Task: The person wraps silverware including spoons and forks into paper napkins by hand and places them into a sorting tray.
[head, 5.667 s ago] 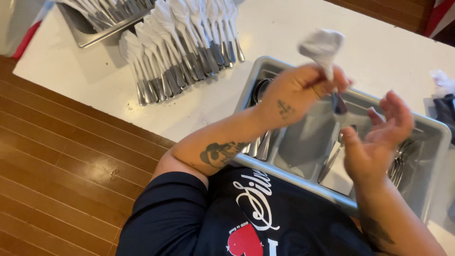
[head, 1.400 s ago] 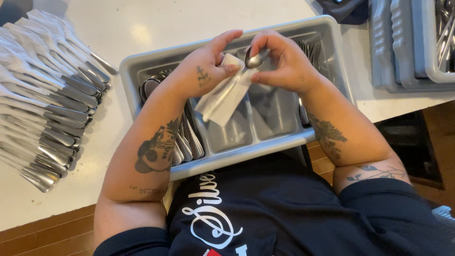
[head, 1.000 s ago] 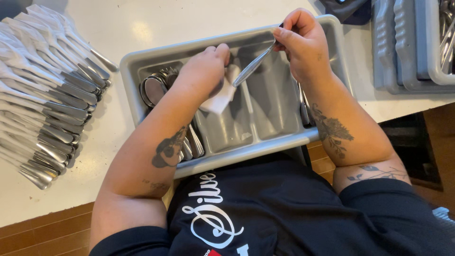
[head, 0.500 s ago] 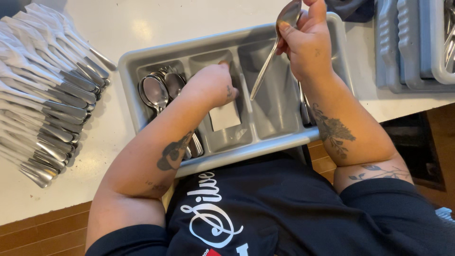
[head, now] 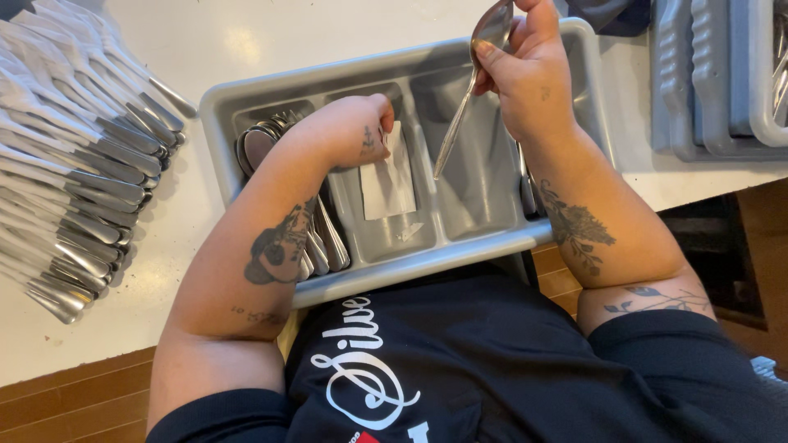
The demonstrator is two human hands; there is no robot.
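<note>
Your white table [head: 246, 41] carries a grey cutlery tray [head: 386, 275] whose near edge sits right at the table's near edge, against your body, so a hard lean or a nudge from your forearms could, I think, shove or tip it. On the left part of the table lies a fanned pile of napkin-wrapped cutlery [head: 74, 164], close to your left elbow; a wide swing of that arm could scatter it toward the near edge. Your left hand [head: 341, 131] rests curled over a white napkin [head: 390, 176] that hangs into a middle compartment, beside the stacked spoons [head: 267, 143] in the left one; it is pinched only loosely, so it may slip down. Your right hand [head: 529, 70] has its grip closed on the bowl end of a spoon [head: 468, 82], handle slanting down over the tray's right compartment. Held that far from its middle, it could swing or drop and clatter into the tray.
</note>
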